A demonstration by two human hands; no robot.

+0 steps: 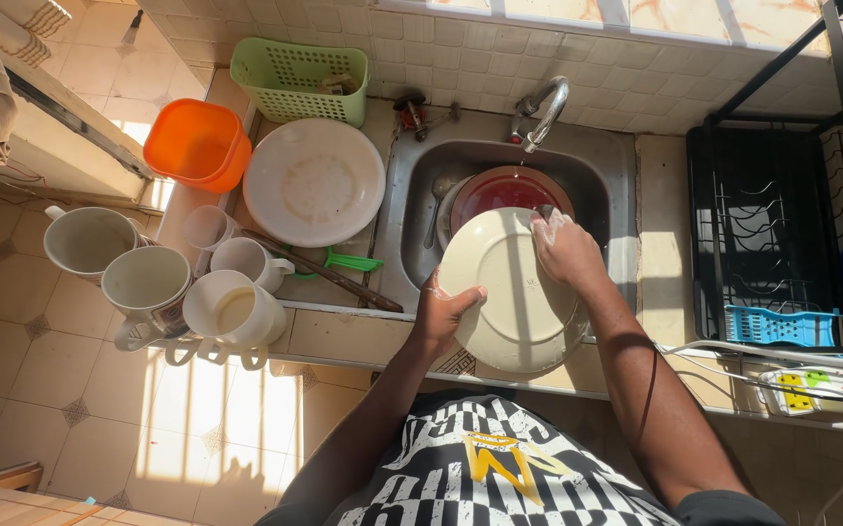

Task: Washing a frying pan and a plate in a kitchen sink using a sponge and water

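Cream plate (514, 292), round, held tilted over the near edge of the steel sink (616, 185), face up toward the camera. Left hand (441, 314) clamps the plate's left rim, thumb over the face, steadying it. Right hand (566, 248) lies soapy on the upper rim, fingers curled around what may be a scrubber; too small to tell. Red bowl (509, 187) sits in the basin under the tap (541, 109). 4 mugs (236, 307) and a white lid (312, 181) wait on the left counter.
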